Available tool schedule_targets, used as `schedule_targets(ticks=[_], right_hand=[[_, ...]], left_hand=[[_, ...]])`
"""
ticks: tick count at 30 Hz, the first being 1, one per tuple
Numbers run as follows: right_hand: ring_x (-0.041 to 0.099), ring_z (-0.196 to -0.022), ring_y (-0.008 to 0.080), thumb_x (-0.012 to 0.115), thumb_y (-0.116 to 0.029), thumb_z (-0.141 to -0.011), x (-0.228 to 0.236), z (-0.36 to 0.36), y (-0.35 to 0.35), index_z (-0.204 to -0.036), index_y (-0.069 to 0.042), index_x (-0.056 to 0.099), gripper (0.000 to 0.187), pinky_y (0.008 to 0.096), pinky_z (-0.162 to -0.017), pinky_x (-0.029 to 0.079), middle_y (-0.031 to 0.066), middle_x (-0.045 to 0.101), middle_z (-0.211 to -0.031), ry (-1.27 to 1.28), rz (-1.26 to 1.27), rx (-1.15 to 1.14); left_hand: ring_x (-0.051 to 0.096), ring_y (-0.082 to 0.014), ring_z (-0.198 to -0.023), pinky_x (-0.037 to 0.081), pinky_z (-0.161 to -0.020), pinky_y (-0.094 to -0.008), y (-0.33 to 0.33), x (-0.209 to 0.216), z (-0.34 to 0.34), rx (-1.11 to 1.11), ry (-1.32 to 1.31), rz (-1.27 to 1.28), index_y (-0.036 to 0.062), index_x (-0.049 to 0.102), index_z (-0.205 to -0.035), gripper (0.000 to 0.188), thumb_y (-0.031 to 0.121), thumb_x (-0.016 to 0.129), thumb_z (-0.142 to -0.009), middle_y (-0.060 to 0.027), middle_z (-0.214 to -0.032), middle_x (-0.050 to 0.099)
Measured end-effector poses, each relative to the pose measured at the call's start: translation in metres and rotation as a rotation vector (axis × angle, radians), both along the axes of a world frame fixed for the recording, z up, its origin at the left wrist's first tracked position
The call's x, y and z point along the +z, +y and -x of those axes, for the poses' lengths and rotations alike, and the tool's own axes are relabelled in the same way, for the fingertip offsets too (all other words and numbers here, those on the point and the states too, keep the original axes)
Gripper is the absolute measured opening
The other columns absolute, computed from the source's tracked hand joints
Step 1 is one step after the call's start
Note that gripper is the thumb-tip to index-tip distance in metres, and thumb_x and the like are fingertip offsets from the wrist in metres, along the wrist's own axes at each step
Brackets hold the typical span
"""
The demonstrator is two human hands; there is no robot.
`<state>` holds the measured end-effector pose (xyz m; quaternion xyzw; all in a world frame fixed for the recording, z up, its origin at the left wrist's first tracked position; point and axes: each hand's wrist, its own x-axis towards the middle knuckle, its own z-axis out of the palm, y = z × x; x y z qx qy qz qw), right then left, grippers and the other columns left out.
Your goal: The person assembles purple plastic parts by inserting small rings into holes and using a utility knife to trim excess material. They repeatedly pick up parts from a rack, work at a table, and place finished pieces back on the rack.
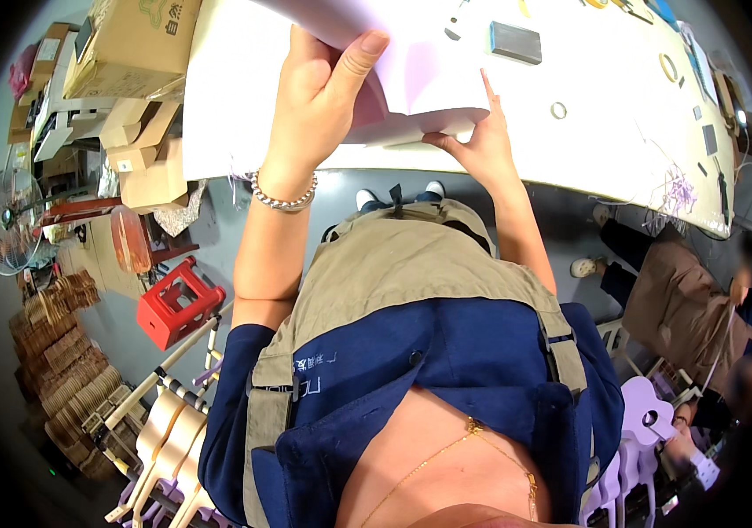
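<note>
A pale lilac ukulele (436, 81) is tilted over the near edge of the white worktable, partly cut off by the top of the picture. Its shape and colour match the lilac ukuleles at the lower right. My left hand (327, 84) is closed around its upper left part, thumb across the front and the other fingers mostly hidden behind. At the lower right corner, my right hand (480, 141) holds the rim, with the index finger stretched along the side and the thumb under the edge. A beaded bracelet (283, 195) circles my left wrist.
On the white worktable (596, 145) lie a grey block (516, 43), a small ring (558, 110), a tape roll (668, 68) and lilac shavings (677, 192). Cardboard boxes (129, 53), a fan (11, 216) and a red stool (179, 302) stand left. Another person (684, 290) works at right.
</note>
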<state>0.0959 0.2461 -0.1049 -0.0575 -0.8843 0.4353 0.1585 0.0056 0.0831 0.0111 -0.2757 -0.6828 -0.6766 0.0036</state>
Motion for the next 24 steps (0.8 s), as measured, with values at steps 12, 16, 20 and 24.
schedule_targets(ticks=[12,16,20,24], right_hand=[[0.023,-0.13,0.0283,0.031,-0.059,-0.087,-0.083,-0.016,0.005,-0.136,-0.001,0.024,0.076,0.0466,-0.103,0.02,0.0179,0.026,-0.14,-0.253,0.818,-0.038],[0.025,-0.129,0.0244,0.01,-0.067,-0.082,-0.064,-0.025,-0.024,-0.14,-0.008,0.012,0.082,0.0369,-0.101,0.026,0.0097,0.02,-0.143,-0.274,1.121,0.076],[0.026,-0.128,0.024,0.009,-0.065,-0.084,-0.054,-0.03,-0.032,-0.14,-0.009,0.013,0.08,0.0362,-0.099,0.029,0.0082,0.021,-0.143,-0.2,1.094,0.079],[0.029,-0.127,0.0238,0.007,-0.065,-0.084,-0.035,-0.031,-0.031,-0.14,-0.009,0.014,0.08,0.0355,-0.097,0.031,0.0078,0.022,-0.143,-0.222,1.043,0.092]], left_hand=[[0.055,-0.0293,-0.103,0.053,-0.078,-0.0313,-0.129,-0.043,0.063,0.252,-0.468,-0.268,-0.0012,0.042,-0.123,0.046,0.023,0.052,-0.085,-0.0216,-0.117,0.051],[0.055,-0.0259,-0.103,0.05,-0.082,-0.0332,-0.171,-0.093,0.044,0.457,-0.674,-0.368,0.0009,0.043,-0.123,0.049,0.03,0.05,-0.085,-0.0206,-0.119,0.05],[0.052,-0.0227,-0.106,0.044,-0.09,-0.034,-0.182,-0.118,0.024,0.459,-0.714,-0.508,0.0009,0.044,-0.122,0.049,0.032,0.049,-0.085,-0.0176,-0.118,0.051],[0.054,-0.0238,-0.103,0.045,-0.09,-0.0371,-0.19,-0.121,0.02,0.474,-0.729,-0.51,0.0024,0.046,-0.121,0.047,0.034,0.049,-0.087,-0.0152,-0.116,0.053]])
